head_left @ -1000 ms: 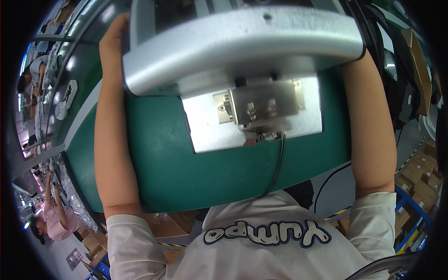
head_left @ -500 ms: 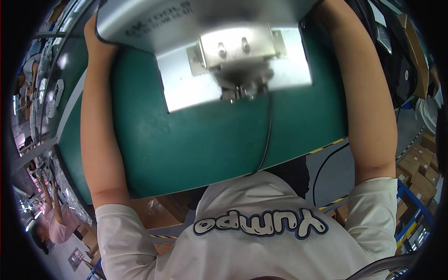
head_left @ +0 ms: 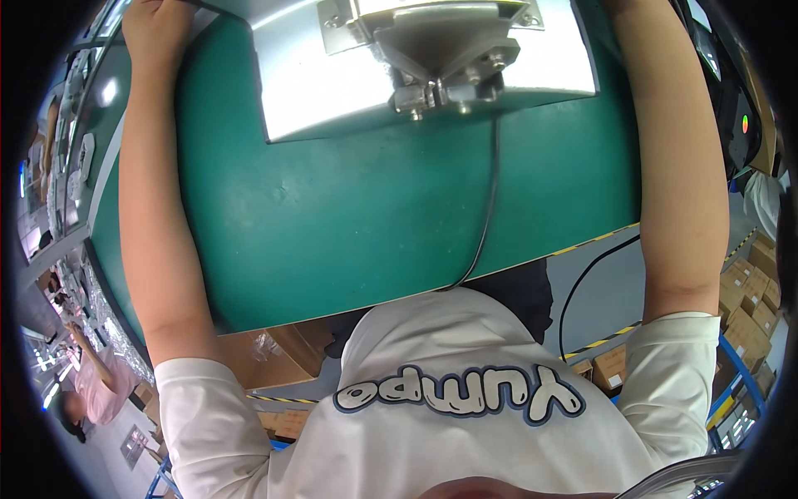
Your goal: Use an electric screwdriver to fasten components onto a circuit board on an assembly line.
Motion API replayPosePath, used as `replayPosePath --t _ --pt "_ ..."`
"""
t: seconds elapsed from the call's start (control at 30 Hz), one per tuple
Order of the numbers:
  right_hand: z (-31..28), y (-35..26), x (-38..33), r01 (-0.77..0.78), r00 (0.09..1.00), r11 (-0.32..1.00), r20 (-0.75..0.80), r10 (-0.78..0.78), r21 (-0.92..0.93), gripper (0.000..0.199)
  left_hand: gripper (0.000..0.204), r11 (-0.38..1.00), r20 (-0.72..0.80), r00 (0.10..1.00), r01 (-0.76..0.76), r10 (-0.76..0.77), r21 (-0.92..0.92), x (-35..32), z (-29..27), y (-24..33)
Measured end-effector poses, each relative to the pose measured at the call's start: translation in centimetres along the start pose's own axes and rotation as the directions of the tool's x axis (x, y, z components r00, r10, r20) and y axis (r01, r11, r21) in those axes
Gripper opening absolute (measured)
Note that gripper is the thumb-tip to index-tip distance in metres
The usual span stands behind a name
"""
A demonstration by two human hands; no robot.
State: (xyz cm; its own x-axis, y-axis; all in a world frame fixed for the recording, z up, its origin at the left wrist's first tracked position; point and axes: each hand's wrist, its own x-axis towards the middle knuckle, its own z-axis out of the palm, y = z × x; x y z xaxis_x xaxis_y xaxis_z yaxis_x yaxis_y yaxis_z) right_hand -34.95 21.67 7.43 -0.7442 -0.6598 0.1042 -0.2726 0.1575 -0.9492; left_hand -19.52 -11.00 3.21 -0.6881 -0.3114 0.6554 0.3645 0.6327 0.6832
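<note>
A silver sheet-metal machine housing (head_left: 312, 87) fills the top middle of the view, cut off by the upper edge. A bracket with a dark, wedge-shaped metal mechanism (head_left: 445, 54) and bolts sits on its near face. A thin black cable (head_left: 490, 191) runs from below it over the table's near edge. My left hand (head_left: 158, 29) is at the top left, beside the housing's left side; its fingertips are cut off, so its grip does not show. On the other side my right forearm (head_left: 682, 166) reaches up past the housing, with the hand beyond the frame.
The green tabletop (head_left: 332, 224) has a yellow-black striped near edge at right. Black equipment (head_left: 736, 108) stands at the far right. Below the table lies an open cardboard box (head_left: 274, 358); stacked cartons (head_left: 752, 287) and a blue frame (head_left: 740, 374) are at right. A co-worker (head_left: 100, 382) is at left.
The housing has moved away from me, toward the top of the view, and its mechanism shows more clearly. My left hand has come into sight beside it. My view has shifted slightly.
</note>
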Motion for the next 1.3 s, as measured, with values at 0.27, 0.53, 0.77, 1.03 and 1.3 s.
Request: replayPosePath --t 0.27,0.53,0.77,1.03,1.3 --pt "1.6 3.5 -4.1 0.002 1.0 0.997 0.031 -0.004 0.076 0.032 0.047 0.968 0.051 0.995 -0.092 0.082 0.235 -3.9 0.5 0.2" --pt "-9.5 19.6 -0.6 0.072 0.991 0.912 0.071 -0.11 0.403 0.028 0.041 0.856 -0.263 0.962 0.194 -0.071 0.48 -3.2 -1.8 1.1" --pt "1.9 5.6 -4.3 -0.107 0.976 0.994 -0.188 0.111 0.033 0.054 0.063 0.827 -0.152 0.97 0.24 -0.189 0.508 -4.4 -2.9 -0.7" --pt "0.1 5.2 -3.4 -0.153 0.978 0.984 -0.157 0.138 -0.087 0.057 0.065 0.722 -0.049 0.982 0.167 -0.182 0.671 -4.3 -3.7 0.2" --pt "0.0 4.4 -4.1 -0.202 0.96 0.975 -0.214 0.18 -0.088 0.057 0.059 0.287 -0.472 0.748 0.633 -0.467 0.719 -5.3 -8.8 -3.2"
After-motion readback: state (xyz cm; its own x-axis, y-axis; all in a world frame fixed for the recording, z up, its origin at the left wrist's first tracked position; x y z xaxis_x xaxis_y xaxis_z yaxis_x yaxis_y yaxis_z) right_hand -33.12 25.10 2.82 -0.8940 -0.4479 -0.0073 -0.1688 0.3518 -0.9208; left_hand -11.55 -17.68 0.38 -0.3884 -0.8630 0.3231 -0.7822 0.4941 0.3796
